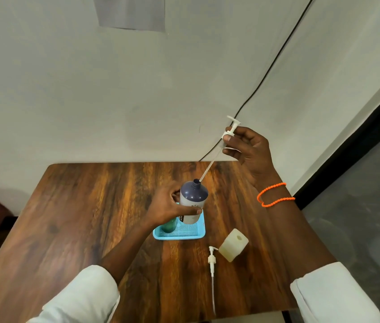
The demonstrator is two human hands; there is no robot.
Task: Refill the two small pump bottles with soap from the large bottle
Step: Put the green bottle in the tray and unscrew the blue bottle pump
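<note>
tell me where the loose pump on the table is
In the head view the loose pump lies flat on the wooden table, right of centre, beside the cream block.

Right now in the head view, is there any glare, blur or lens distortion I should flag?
Head view: wide-angle bending curves the table edge and the wall cable; soft glare spots sit on the dark bottle shoulder; lighting is even, shadows faint; the left hand and right hand are sharp, and the pump shows no motion blur.
</note>
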